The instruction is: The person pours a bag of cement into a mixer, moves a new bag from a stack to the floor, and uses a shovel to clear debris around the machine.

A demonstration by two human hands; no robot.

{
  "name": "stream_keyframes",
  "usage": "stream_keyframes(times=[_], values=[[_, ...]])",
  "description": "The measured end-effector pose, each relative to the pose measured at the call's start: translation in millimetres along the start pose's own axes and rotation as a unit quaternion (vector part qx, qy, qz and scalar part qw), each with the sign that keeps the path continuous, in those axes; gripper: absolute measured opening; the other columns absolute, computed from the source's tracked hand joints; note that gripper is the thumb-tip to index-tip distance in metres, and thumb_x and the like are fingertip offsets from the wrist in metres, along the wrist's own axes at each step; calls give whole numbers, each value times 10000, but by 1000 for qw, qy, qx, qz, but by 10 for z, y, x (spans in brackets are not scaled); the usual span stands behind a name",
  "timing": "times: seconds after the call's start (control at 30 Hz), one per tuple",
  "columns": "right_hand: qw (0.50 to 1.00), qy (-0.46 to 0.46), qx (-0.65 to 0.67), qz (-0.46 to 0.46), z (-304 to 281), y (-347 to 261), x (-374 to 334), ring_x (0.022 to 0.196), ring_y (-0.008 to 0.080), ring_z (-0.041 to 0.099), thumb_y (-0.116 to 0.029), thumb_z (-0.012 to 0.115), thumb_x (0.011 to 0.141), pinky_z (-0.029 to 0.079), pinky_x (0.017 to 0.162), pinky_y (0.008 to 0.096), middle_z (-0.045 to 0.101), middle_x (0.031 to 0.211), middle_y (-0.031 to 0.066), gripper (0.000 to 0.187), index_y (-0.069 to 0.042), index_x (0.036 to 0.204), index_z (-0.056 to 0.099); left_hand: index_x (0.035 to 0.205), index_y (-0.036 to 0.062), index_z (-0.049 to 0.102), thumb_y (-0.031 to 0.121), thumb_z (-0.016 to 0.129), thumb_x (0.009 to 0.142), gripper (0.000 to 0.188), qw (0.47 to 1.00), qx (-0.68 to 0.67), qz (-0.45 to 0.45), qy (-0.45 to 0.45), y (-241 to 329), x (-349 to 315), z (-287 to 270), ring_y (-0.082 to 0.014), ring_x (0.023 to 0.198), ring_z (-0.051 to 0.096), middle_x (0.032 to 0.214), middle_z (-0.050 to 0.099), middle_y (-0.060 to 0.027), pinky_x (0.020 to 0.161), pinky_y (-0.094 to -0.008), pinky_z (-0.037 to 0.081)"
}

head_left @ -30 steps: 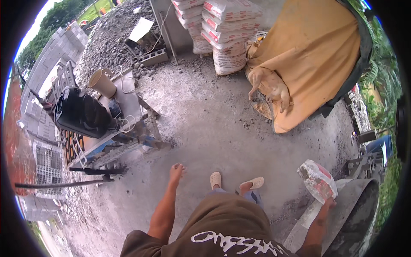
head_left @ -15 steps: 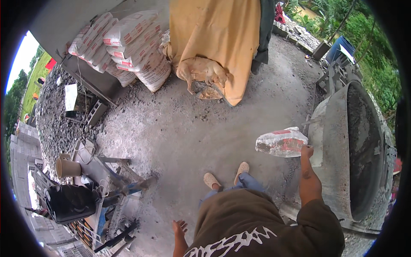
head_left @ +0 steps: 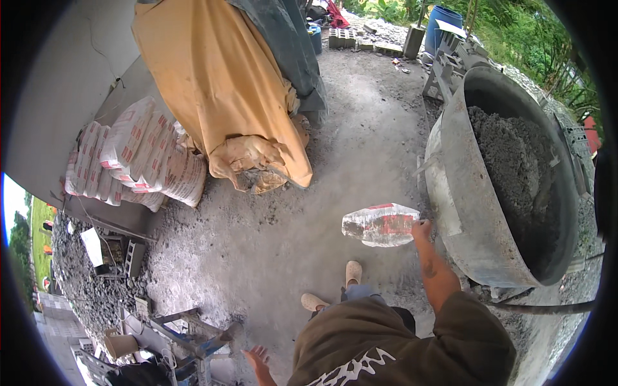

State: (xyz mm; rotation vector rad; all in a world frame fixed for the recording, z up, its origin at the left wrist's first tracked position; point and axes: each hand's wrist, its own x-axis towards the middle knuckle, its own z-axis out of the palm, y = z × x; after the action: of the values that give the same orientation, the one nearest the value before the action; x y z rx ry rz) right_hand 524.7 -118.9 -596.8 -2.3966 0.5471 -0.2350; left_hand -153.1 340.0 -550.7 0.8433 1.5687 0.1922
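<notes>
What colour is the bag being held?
The bag is white with red patches and dark smudges, best in the head view.

The head camera looks down; wide, fisheye.

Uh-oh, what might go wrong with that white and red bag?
The right grip holds the white-and-red bag at one end only, so it might slip and drop. The hand also looks close to the big grey drum, so it might bump the side.

Soft daylight, faint shadows; sky (head_left: 14, 196) glaring white; edges fisheye-bent, corners black.
</notes>
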Motion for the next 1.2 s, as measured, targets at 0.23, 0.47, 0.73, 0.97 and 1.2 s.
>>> stream_keyframes(times=[0.23, 0.47, 0.73, 0.97, 1.2], values=[[994, -23, -89, 57, 232, 841, 79, 889, 454, 635, -196, 556, 813, 487, 800, 501, 649, 914, 288, 273, 55, 903, 616, 1318, 27, 521, 795, 263, 878, 922, 995, 94, 28, 26, 781, -190, 657, -334, 1044, 631, 1266, 594, -186, 883, -515, 422], [975, -103, -166, 102, 89, 1803, 474, 909, 445, 668, -117, 531, 794, 525, 780, 501, 668, 945, 315, 335, 142, 983, 627, 1182, -2, 633, 772, 285, 890, 898, 988, 117, 75, 72, 672, -470, 1064, -309, 888, 697, 1145, 649, -209, 705, -436, 479], [956, -187, -127, 188, 255, 963, 405, 900, 407, 689, -158, 601, 740, 537, 774, 456, 679, 970, 301, 380, 114, 998, 666, 1161, -12, 643, 726, 274, 918, 860, 989, 56, 30, 137, 84, -986, 944, -321, 892, 700, 1161, 638, -208, 655, -416, 466], [960, -205, -143, 125, 588, 87, 524, 858, 383, 702, -203, 573, 774, 543, 760, 455, 690, 949, 277, 393, 107, 995, 672, 1196, -11, 622, 728, 254, 918, 872, 983, 27, -38, 175, -420, -1351, 1020, -342, 920, 694, 1218, 617, -219, 706, -447, 462], [959, -252, -35, 125, 1183, -673, 1142, 733, 292, 709, -213, 602, 759, 558, 619, 386, 706, 883, 223, 372, 120, 906, 681, 1210, 24, 627, 745, 241, 909, 872, 980, 7, -22, 196, -591, -1460, 918, -339, 937, 686, 1246, 611, -198, 738, -449, 455]])
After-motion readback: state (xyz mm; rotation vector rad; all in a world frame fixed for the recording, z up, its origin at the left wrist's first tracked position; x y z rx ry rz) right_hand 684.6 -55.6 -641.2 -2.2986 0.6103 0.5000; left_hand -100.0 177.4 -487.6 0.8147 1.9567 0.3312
